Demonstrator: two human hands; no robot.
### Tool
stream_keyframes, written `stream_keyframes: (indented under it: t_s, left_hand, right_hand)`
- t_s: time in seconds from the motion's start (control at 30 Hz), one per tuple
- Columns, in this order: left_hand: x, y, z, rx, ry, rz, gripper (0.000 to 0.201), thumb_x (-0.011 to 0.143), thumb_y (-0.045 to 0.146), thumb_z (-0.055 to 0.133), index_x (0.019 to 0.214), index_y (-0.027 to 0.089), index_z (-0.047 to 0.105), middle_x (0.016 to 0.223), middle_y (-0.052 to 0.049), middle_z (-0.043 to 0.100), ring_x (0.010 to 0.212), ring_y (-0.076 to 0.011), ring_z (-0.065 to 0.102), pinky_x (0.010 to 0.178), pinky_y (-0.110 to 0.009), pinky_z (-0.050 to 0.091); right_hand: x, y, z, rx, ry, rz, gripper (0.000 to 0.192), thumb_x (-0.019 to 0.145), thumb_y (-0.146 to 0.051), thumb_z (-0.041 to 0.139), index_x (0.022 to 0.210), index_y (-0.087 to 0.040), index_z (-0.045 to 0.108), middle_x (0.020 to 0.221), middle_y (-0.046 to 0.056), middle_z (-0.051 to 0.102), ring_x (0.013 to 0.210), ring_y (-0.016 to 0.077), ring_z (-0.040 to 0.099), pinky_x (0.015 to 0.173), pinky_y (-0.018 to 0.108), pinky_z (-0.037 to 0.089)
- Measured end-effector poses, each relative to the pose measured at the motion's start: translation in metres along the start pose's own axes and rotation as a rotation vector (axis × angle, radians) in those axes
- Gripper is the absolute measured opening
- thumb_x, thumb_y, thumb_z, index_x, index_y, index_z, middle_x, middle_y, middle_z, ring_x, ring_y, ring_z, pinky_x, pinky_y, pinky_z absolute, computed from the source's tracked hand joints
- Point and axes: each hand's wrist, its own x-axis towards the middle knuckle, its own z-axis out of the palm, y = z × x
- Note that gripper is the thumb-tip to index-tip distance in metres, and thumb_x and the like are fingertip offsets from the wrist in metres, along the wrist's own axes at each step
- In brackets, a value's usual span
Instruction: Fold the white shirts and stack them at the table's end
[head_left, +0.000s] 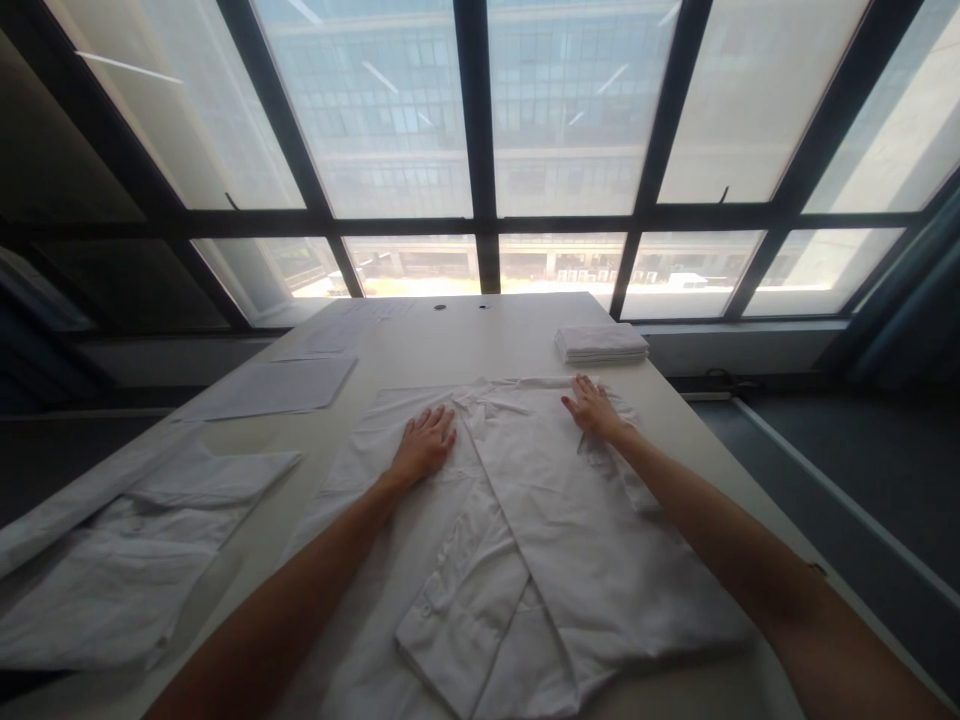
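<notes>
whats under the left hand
The white garment shows around the left hand; the part of it directly beneath the palm is covered and can't be seen.

Left hand (426,443) palm-down, right hand (591,406) apparently flat

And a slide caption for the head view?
Left hand and right hand rest on a white garment on a table.

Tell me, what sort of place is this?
Probably an office or workroom: a long white table stands by tall dark-framed windows, with papers and folded white cloth on it.
</notes>
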Motion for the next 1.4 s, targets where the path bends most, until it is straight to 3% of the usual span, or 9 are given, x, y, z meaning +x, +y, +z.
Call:
stream_keyframes:
  t_s: [0.1,0.3,0.5,0.63,0.77,0.87,1.03,1.23,1.4]
  left_hand:
    - [-0.001,0.000,-0.001,-0.005,-0.004,-0.001,0.056,0.105,0.042,0.031,0.157,0.023,0.038,0.166,-0.008,0.028,0.153,-0.0311,0.024,0.122,-0.054,0.022]
    - [-0.003,0.001,-0.001,0.010,-0.013,-0.006,0.056,0.105,0.041,0.030,0.158,0.022,0.037,0.166,-0.007,0.028,0.153,-0.0310,0.024,0.123,-0.054,0.021]
    - [-0.003,0.002,-0.002,0.026,-0.024,-0.005,0.057,0.105,0.041,0.028,0.159,0.022,0.035,0.167,-0.007,0.026,0.154,-0.0309,0.023,0.122,-0.055,0.021]
    - [-0.003,0.003,0.000,0.032,-0.068,0.000,0.059,0.105,0.042,0.023,0.161,0.022,0.028,0.169,-0.007,0.020,0.155,-0.0309,0.017,0.122,-0.056,0.019]
    - [-0.005,0.003,-0.004,0.034,-0.102,-0.005,0.060,0.106,0.042,0.020,0.162,0.022,0.023,0.170,-0.007,0.015,0.156,-0.0316,0.015,0.122,-0.058,0.018]
    - [-0.002,0.010,-0.014,0.062,-0.094,-0.037,0.059,0.105,0.042,0.026,0.160,0.020,0.030,0.167,-0.010,0.025,0.153,-0.0332,0.024,0.120,-0.057,0.024]
    - [0.028,0.067,-0.025,0.054,0.080,0.027,0.056,0.105,0.034,0.029,0.155,0.012,0.038,0.162,-0.015,0.037,0.151,-0.0296,0.030,0.122,-0.050,0.024]
    - [0.081,0.167,0.003,-0.043,0.072,0.295,0.056,0.104,0.036,0.030,0.155,0.013,0.039,0.163,-0.013,0.034,0.153,-0.0278,0.025,0.124,-0.049,0.021]
    - [0.108,0.176,0.018,-0.102,-0.034,0.299,0.066,0.103,0.053,0.025,0.160,0.018,0.030,0.168,-0.008,0.024,0.154,-0.0298,0.020,0.123,-0.058,0.019]
  right_hand:
    - [0.013,-0.008,0.010,0.013,-0.066,-0.076,0.074,0.105,-0.054,0.016,0.161,-0.007,0.021,0.169,0.014,0.015,0.156,0.0237,0.009,0.124,0.047,0.010]
    - [0.026,0.019,0.008,0.021,-0.053,0.270,0.078,0.104,-0.056,0.019,0.161,-0.003,0.019,0.169,0.018,0.013,0.156,0.0275,0.010,0.124,0.049,0.009]
    - [0.023,0.015,0.004,0.011,0.006,0.368,0.077,0.103,-0.051,0.026,0.160,0.000,0.019,0.168,0.022,0.013,0.156,0.0291,0.009,0.124,0.051,0.009]
    - [0.020,-0.007,0.007,-0.078,0.207,0.223,0.069,0.104,-0.040,0.027,0.160,-0.001,0.020,0.168,0.021,0.014,0.156,0.0268,0.006,0.123,0.054,0.005]
    - [0.026,-0.021,0.010,-0.012,0.132,0.096,0.067,0.105,-0.045,0.025,0.161,-0.009,0.023,0.169,0.015,0.014,0.156,0.0271,0.010,0.122,0.057,0.013]
    - [0.031,-0.021,0.014,0.008,0.076,0.073,0.067,0.105,-0.048,0.024,0.162,-0.013,0.023,0.169,0.013,0.014,0.156,0.0267,0.010,0.122,0.055,0.013]
    - [0.033,-0.016,0.019,0.018,-0.017,0.101,0.071,0.104,-0.053,0.021,0.162,-0.011,0.022,0.169,0.013,0.014,0.156,0.0269,0.008,0.123,0.054,0.009]
    - [0.029,-0.020,0.014,0.012,-0.014,0.087,0.065,0.105,-0.047,0.020,0.163,-0.018,0.018,0.170,0.011,0.013,0.156,0.0263,0.010,0.123,0.055,0.011]
    - [0.026,-0.020,0.012,-0.029,-0.008,0.079,0.060,0.106,-0.037,0.017,0.163,-0.020,0.021,0.170,0.010,0.015,0.156,0.0250,0.011,0.123,0.054,0.012]
